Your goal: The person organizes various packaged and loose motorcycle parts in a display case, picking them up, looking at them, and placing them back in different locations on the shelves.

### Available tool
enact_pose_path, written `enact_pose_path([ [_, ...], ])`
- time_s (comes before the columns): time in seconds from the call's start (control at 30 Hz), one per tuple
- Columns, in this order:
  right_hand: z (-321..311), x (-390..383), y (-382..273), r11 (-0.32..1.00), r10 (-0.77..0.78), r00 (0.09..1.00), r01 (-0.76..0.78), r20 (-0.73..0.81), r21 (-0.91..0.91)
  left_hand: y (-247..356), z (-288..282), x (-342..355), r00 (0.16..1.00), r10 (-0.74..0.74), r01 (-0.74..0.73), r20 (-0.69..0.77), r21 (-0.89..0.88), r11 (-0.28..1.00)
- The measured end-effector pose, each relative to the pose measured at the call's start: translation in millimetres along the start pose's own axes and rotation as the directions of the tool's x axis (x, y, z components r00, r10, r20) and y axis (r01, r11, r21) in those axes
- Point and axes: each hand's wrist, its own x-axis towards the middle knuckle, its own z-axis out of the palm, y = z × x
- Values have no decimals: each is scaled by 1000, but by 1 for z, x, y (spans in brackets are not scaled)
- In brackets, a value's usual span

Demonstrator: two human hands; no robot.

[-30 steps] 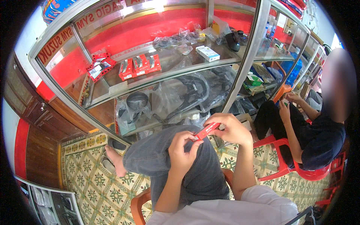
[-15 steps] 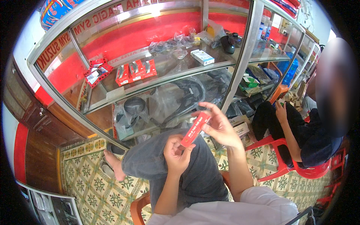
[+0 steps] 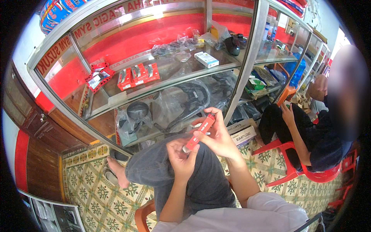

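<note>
A slim red cardboard box [image 3: 199, 132] with pale lettering is held above my lap, slanting from lower left to upper right. My left hand [image 3: 181, 157] pinches its lower end between thumb and fingers. A small whitish bit shows at that end, too small to make out. My right hand [image 3: 217, 136] grips the upper part, its thumb across the printed face and its fingers behind. Whatever the box contains is hidden.
Ahead is a glass display case [image 3: 247, 69] with red boxes [image 3: 138, 75], a white-and-blue box [image 3: 206, 59] and plastic-wrapped black parts [image 3: 193, 96]. At right, another person sits on a red plastic chair [image 3: 284, 154]. A carton [image 3: 242, 135] lies by the case.
The red box has turned, showing its printed face more narrowly and steeply. My right hand has shifted slightly left, its thumb now resting on the box. The whitish bit has come into view.
</note>
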Motion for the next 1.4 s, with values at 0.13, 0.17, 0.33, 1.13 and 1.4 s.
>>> enact_pose_path([
  [0.13, -5, -2, -10, 992, 3, 1000, -4, -7, -124, -9, 3, -5, 960, -245, 254, 133, -58, 965],
  [0.17, -6, -3, -13, 992, 3, 1000, -4, -6, -125, -10, 3, -7, 939, -286, 310, 191, -112, 944],
  [0.33, -16, -7, -23, 916, -114, 982, 164, 154, -366, 7, -4, -1, 816, -471, 546, 335, -179, 819],
  [1.13, -38, -16, -34, 969, -183, 922, 229, 342, -98, -13, -22, -4, 476, -556, 879, 681, -361, 310],
  [1.4, -39, -14, -36, 972, -209, 928, 165, 307, 165, -18, -23, -6, 480, -549, 875, 684, -416, 247],
])
